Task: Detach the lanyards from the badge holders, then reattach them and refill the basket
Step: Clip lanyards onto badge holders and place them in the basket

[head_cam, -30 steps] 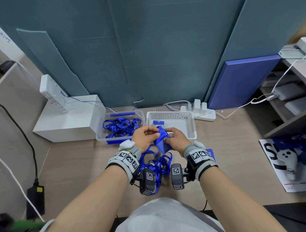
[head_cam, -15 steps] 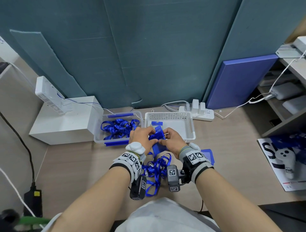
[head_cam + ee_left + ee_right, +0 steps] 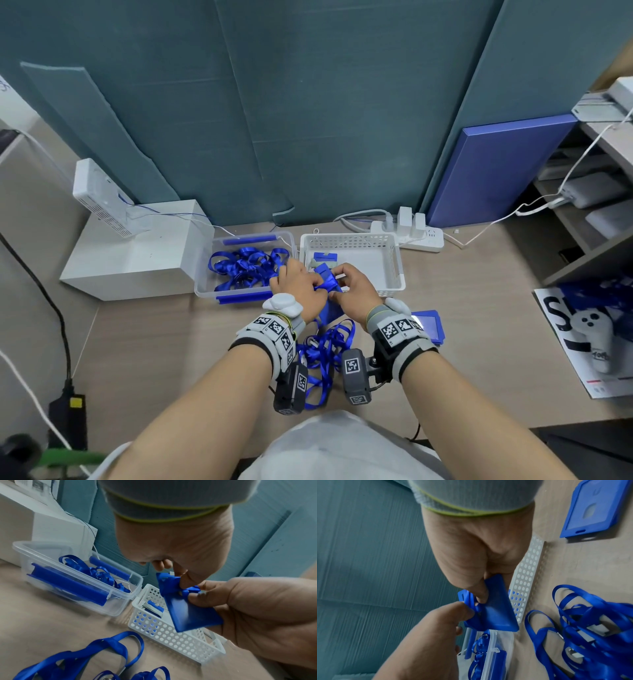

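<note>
Both hands hold one blue badge holder [image 3: 329,310] above the near left corner of the white perforated basket [image 3: 394,270]. My left hand [image 3: 310,282] pinches the badge holder's [image 3: 188,614] slotted top end. My right hand [image 3: 337,281] grips the badge holder [image 3: 496,614], thumb on its face. A short loop of blue lanyard [image 3: 190,590] is bunched between the two thumbs. Loose blue lanyards [image 3: 325,356] lie in a heap on the table between my wrists. Another badge holder [image 3: 325,257] lies inside the basket.
A clear plastic tub [image 3: 205,287] of blue lanyards stands left of the basket, beside a white box [image 3: 137,253]. A spare blue badge holder [image 3: 430,325] lies on the table by my right wrist. A power strip [image 3: 418,236] sits behind the basket.
Both hands stay on the same badge holder and have edged slightly forward toward the basket's corner. The lanyard heap on the table has not moved.
</note>
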